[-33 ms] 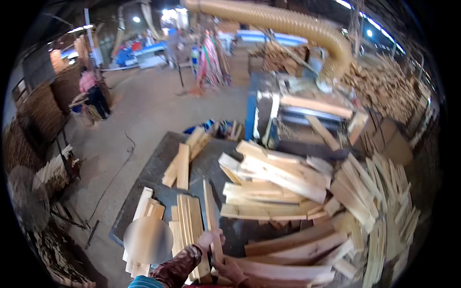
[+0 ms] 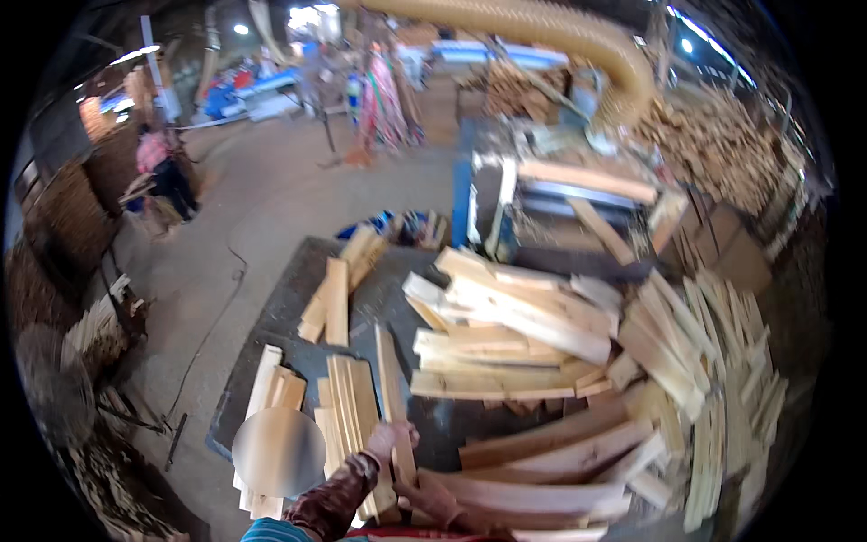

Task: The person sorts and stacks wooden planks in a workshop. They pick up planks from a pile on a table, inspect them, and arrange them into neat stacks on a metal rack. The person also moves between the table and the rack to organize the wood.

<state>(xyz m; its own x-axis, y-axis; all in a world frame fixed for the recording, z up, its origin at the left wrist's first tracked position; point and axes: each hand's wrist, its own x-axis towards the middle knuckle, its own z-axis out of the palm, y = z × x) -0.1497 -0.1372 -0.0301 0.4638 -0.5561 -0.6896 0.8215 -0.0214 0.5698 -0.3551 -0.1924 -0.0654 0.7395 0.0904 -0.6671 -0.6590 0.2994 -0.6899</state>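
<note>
A narrow wooden plank point(image 2: 390, 379) stands tilted in front of me, with both hands on its lower part. My left hand point(image 2: 388, 439) is closed around it, partway up. Lower down, my right hand point(image 2: 428, 499) grips the same plank near its bottom end. Just left of the left hand lies a stack of narrow planks point(image 2: 348, 397) on the dark table point(image 2: 302, 271). Beside my right hand, wide curved boards point(image 2: 542, 456) lie in a pile.
Pale boards point(image 2: 515, 307) are heaped across the table. More strips point(image 2: 731, 361) pile up at the right. A machine point(image 2: 578, 194) with a ribbed hose point(image 2: 542, 32) stands beyond the table. A person point(image 2: 161, 172) works at the far left. A cord point(image 2: 212, 316) crosses the floor.
The whole view has shifted slightly, with the surroundings a little higher in the picture. Both hands keep their hold on the plank.
</note>
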